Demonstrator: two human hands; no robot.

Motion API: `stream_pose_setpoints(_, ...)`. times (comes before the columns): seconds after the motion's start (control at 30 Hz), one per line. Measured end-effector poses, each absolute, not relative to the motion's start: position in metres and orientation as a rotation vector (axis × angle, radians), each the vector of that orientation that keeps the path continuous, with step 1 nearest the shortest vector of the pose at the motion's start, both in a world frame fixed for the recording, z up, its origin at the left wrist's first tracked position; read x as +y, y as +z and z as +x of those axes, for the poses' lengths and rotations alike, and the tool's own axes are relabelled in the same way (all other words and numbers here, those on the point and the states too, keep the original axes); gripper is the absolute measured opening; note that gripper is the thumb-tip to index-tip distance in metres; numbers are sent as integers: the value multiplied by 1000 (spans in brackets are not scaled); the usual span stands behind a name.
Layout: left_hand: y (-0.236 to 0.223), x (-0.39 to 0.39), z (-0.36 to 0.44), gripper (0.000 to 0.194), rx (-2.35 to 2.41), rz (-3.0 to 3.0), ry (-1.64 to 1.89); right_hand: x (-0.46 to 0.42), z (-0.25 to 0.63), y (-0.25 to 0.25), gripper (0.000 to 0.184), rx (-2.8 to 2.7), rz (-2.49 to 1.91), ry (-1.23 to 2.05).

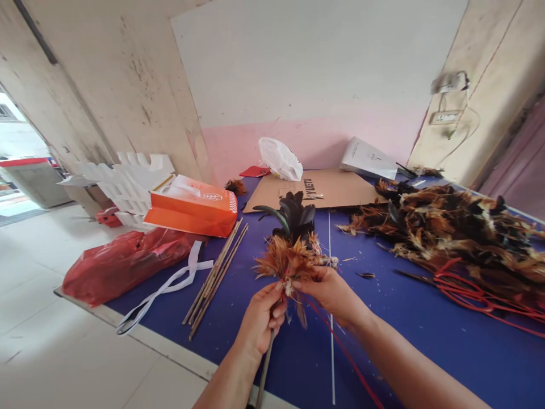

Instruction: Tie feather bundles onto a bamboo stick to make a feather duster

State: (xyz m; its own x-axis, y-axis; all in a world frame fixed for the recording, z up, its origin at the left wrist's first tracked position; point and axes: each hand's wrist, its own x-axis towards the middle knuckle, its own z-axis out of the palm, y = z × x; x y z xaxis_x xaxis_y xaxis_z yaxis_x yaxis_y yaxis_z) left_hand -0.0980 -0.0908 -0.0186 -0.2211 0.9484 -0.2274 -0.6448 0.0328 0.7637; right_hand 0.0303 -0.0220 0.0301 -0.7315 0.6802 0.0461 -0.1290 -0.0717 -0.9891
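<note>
My left hand [264,315] is closed around a thin stick [264,369] just below a feather duster head [284,258] of brown and black feathers. The stick's lower end runs down toward the front edge of the table. At the base of the brown feathers, my right hand [326,289] pinches some feathers against the bundle. A red cord [347,355] trails from the bundle to the lower right, passing under my right forearm. The tips of my right fingers are partly hidden among the feathers.
A large feather pile [451,221] covers the table's right side, with scissors [413,276] and coiled red cord [464,292] before it. Left lie several sticks [215,278], a white strap [170,289], a red plastic bag [128,261] and an orange bag [191,210]. Cardboard [340,190] lies behind.
</note>
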Motion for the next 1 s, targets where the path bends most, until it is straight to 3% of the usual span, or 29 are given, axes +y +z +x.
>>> stream_pose_setpoints(0.6, -13, -93, -93, 26, 1016, 534, 1550, -8, 23, 1, 24, -1968, -804, 1359)
stream_pose_setpoints(0.9, -14, -92, -91, 28, 1074, 538, 1564, -8, 19, -3, 20, -1916, -702, 1454)
stream_pose_setpoints(1.0, -15, -91, -92, 28, 1089, 486, 1593, -12, 18, 0, 27, -1857, -713, 1561)
